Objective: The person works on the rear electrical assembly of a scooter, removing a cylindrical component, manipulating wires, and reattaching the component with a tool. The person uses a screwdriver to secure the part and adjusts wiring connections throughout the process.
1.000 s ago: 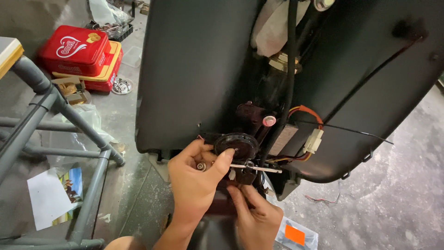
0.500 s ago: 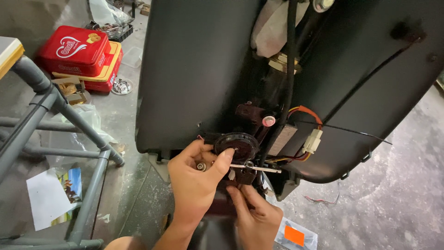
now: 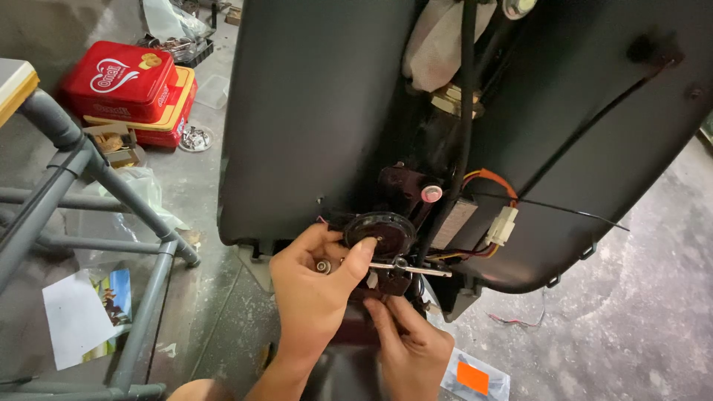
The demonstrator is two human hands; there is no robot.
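- The left hand is reaching up under the lower edge of a large black panel, with its thumb pressing against the rim of a round black disc part and its fingers curled around a small metal fitting just left of that disc.
- The round black disc part is sitting at the bottom of the panel's open inner side, just below a dark maroon block with a small pale pink cap.
- The right hand is lying lower, under the left hand, with its fingertips pinching the dark bracket beneath the disc.
- A thin metal rod is running level across that bracket, from beside the left thumb out to the right; which hand is gripping it I cannot tell.
- A thick black hose is hanging down the middle of the cavity, and orange and red wires are looping to a white plug connector on the right of the disc.
- On the concrete floor at upper left, red tins are stacked, well apart from the hands.
- A grey tube frame is standing on the left, with a sheet of paper lying below it.
- A clear bag with an orange label is lying on the floor just beside the right hand.
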